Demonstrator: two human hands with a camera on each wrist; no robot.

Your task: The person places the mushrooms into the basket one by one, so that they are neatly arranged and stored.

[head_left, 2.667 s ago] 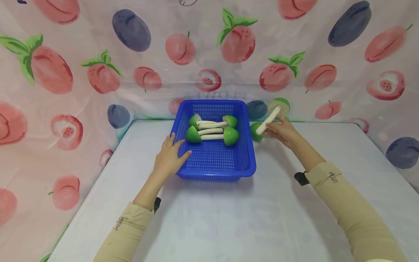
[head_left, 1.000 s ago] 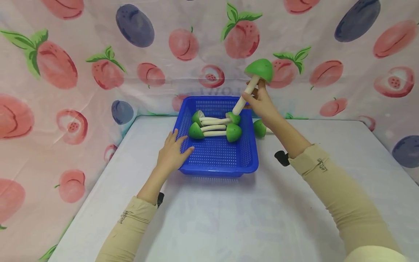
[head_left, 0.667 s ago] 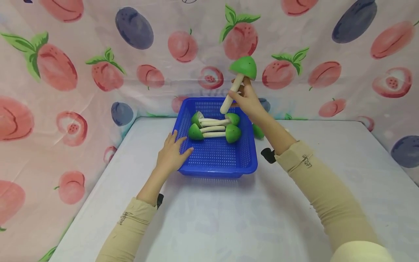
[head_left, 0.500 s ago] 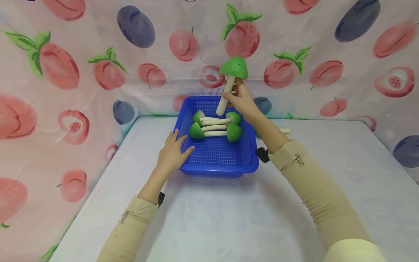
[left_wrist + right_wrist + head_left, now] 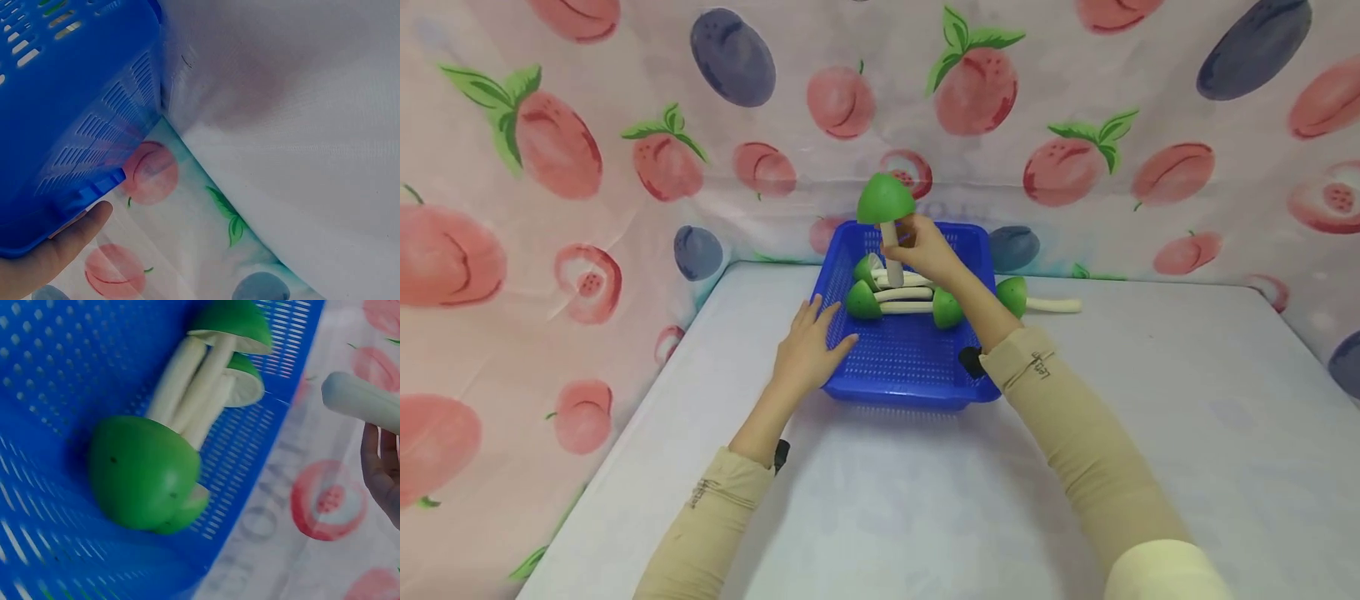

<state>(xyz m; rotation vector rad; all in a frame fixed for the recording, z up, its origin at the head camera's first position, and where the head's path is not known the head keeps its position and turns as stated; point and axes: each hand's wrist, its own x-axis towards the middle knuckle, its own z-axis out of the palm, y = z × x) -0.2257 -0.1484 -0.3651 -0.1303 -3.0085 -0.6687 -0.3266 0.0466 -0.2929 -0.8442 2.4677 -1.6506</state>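
My right hand (image 5: pixel 928 250) pinches a mushroom (image 5: pixel 885 200) by its white stem, green cap up, over the back of the blue plastic basket (image 5: pixel 895 390). The stem's lower end overlaps the mushrooms in the basket in the head view. Several green-capped mushrooms (image 5: pixel 144 472) lie in there on their sides, caps at opposite ends, as the right wrist view shows. My left hand (image 5: pixel 805 354) rests on the basket's left rim with fingers spread; a finger (image 5: pixel 84 228) lies along the rim's outer edge in the left wrist view.
One more mushroom (image 5: pixel 1052 306) lies on the white table (image 5: pixel 887 500), just right of the basket, its stem pointing right. Behind the table hangs a fruit-patterned cloth (image 5: pixel 760 133). A small black device (image 5: pixel 972 362) sits at my right wrist.
My right hand picked up a mushroom from right of the basket, raised it, carried it left over the basket and lowered it, turning the stem more upright. The left hand stayed at the rim.
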